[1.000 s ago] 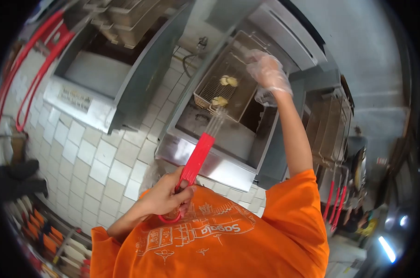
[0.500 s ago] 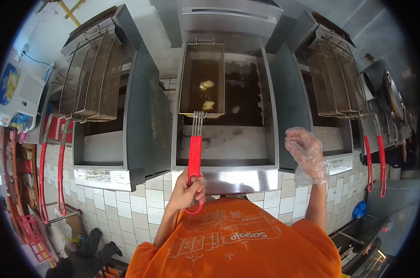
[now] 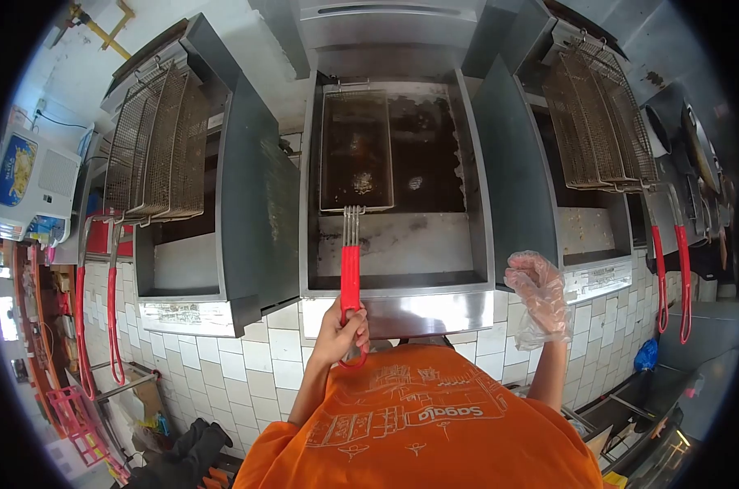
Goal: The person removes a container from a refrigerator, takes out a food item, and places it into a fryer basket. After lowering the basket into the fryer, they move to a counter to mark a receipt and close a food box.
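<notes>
My left hand (image 3: 342, 332) grips the red handle (image 3: 350, 277) of a wire fryer basket (image 3: 356, 210). The basket sits low in dark oil (image 3: 426, 138), at the left side of the middle fryer. A pale bubbling patch (image 3: 362, 181) shows on the oil within the basket; the food pieces are under the surface and hard to make out. My right hand (image 3: 536, 293), in a clear plastic glove, hangs at the fryer's right front corner, touching nothing. Its fingers are curled in loosely and I see nothing in them.
Fryers with hanging wire baskets stand on the left (image 3: 159, 147) and right (image 3: 597, 122), their red handles (image 3: 684, 285) jutting forward. A steel front ledge (image 3: 402, 314) lies between me and the oil. Dark pans (image 3: 699, 147) hang far right. Someone's dark-clothed leg (image 3: 194, 444) shows at lower left.
The basket has gone down into the oil, and its pale yellow pieces have sunk from view, leaving bubbles. My left hand still holds the handle. My right hand has shifted slightly lower in view.
</notes>
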Tool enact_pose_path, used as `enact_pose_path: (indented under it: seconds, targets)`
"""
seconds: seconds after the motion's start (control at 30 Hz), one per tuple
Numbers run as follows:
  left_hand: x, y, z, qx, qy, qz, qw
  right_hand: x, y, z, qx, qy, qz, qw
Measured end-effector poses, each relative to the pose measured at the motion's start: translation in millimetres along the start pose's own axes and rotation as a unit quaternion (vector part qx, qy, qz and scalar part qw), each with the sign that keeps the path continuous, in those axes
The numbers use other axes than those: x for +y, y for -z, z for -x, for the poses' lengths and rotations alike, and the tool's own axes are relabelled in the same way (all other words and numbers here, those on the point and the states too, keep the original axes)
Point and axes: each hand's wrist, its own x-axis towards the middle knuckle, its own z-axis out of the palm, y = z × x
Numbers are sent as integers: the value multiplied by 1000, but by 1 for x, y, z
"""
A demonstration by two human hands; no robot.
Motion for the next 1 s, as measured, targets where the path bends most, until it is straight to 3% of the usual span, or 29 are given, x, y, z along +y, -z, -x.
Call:
enact_pose_path:
  seconds: [0.13, 0.2, 0.3, 0.33, 0.53, 0.63, 0.73, 0.8, 0.83, 0.9, 0.93, 1.0]
  targets:
    - [0, 4, -1, 27, -19, -51, 998, 6, 4, 5, -12, 3, -2, 1000]
    - [2, 5, 3, 118, -44, -260, 957, 4, 6, 8, -19, 10, 4, 1000]
    - [3, 10, 21, 249, -88, -248, 932, 1, 8, 14, -35, 10, -9, 999]
    - [-8, 22, 29, 299, -123, -250, 913, -3, 9, 15, -66, 8, -23, 998]
    - [-69, 19, 96, 476, -120, -203, 847, -28, -28, 9, -250, 32, -135, 958]
    - [-126, 10, 131, 526, -78, -207, 821, -42, -72, 29, -380, 70, -151, 910]
    - [-232, 33, 176, 567, -17, -284, 773, -58, -125, 74, -554, 73, -237, 795]
    - [-281, 27, 216, 584, 164, -283, 743, -63, -172, 122, -637, 26, -219, 738]
    - [-311, 25, 235, 573, 205, -277, 743, -56, -200, 147, -672, 57, -217, 705]
    - [-338, 7, 279, 625, 177, -211, 731, -38, -264, 202, -733, 64, -194, 649]
    - [-356, 2, 299, 682, 177, -152, 693, -29, -293, 229, -753, 42, -161, 636]
    - [-393, -6, 339, 717, 96, -39, 690, 8, -363, 271, -795, 66, -82, 597]
